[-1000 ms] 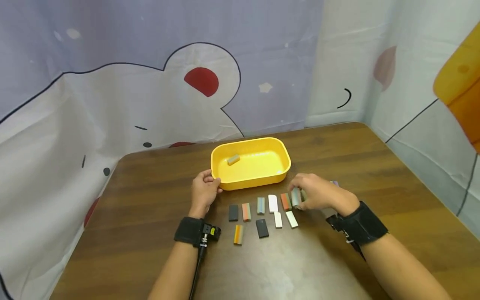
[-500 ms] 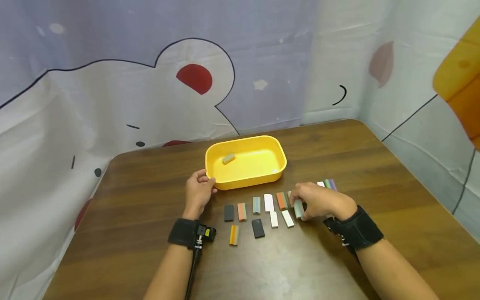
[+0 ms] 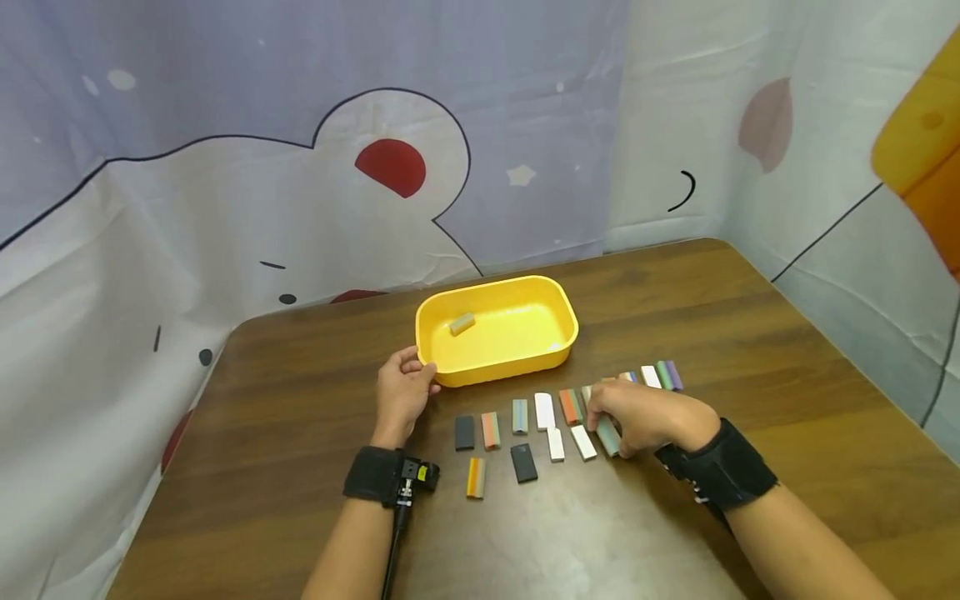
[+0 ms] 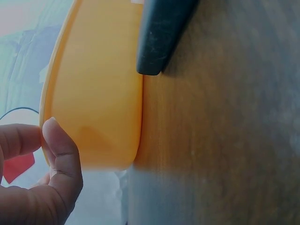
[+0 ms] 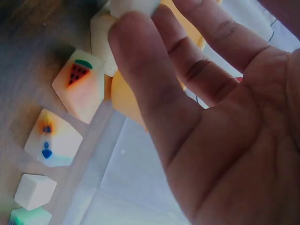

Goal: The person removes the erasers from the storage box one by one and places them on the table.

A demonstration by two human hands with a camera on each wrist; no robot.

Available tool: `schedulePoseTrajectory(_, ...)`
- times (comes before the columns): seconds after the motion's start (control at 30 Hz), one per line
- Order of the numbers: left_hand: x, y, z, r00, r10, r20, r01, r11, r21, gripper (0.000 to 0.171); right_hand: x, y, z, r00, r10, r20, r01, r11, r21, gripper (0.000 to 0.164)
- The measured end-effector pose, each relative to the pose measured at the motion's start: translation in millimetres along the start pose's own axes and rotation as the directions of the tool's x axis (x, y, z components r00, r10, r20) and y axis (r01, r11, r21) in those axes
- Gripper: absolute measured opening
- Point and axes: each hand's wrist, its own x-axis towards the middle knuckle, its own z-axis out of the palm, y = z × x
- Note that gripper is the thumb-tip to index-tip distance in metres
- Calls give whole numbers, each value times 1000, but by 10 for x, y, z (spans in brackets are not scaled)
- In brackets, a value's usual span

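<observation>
My left hand pinches the near-left corner of a yellow plastic basin; in the left wrist view, thumb and finger meet on its rim. One grey-beige eraser lies inside the basin. My right hand holds a pale grey-green block-shaped eraser between thumb and fingers, low at the table. Only a pale end of the held eraser shows at the top of the right wrist view. Beside that hand stand more erasers, one with a watermelon picture.
Several erasers lie in loose rows before the basin, among them a dark one, an orange-and-green one and a white one. A green-and-purple eraser lies farthest right. The wooden table meets a printed curtain behind.
My right hand has brought the grey-green eraser nearer to me and slightly right, uncovering erasers behind it. My left hand stays on the basin rim. The head view has shifted slightly.
</observation>
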Motion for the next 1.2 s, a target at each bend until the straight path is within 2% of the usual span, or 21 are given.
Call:
schedulePoseTrajectory(0.4, 9, 20, -34, 1000, -5, -10, 5, 1000, -25, 47, 59, -23, 32, 1000, 19, -19, -20, 997, -69, 44)
schedulePoseTrajectory(0.6, -5, 20, -24, 1000, -11, -10, 12, 1000, 10, 47, 42, -41, 60, 999, 38, -10, -39, 997, -60, 44)
schedulePoseTrajectory(0.77, -4, 6, -2, 1000, -18, -7, 18, 1000, -10, 47, 18, -50, 66, 999, 46, -7, -46, 997, -59, 43)
schedulePoseTrajectory(1.07, -2, 5, 9, 1000, -5, -18, 4, 1000, -30, 48, 9, -30, 22, 1000, 10, 9, -9, 1000, -26, 39)
schedulePoseTrajectory(1.2, -3, 7, 20, 1000, -1, -20, 0, 999, -33, 47, 2, -44, -14, 1000, -21, -11, 21, 1000, 3, 31)
